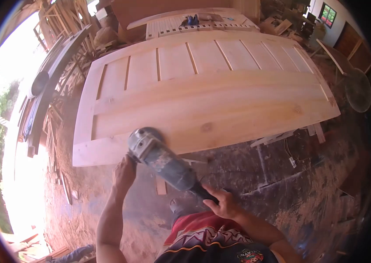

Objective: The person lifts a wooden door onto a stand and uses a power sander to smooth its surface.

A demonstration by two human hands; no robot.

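An angle grinder [168,165] with a scuffed grey body slants across the near edge of a large pale wooden panel door [220,98]. Its round head and disc lie over the door's near left part; whether the disc touches the wood is hard to tell. My left hand [125,171] is closed round the side handle by the grinder's head, and most of that handle is hidden. Wrapped round the black rear handle is my right hand [223,202], close to my body. The door lies flat, with long grooves across its far half.
Behind the door lies a slatted wooden piece [203,27] with dark blue items on it. Stacked timber [58,74] stands at left, and a round fan-like object [358,90] at right. A cable end [292,162] hangs near the door's front edge. Sawdust covers the floor.
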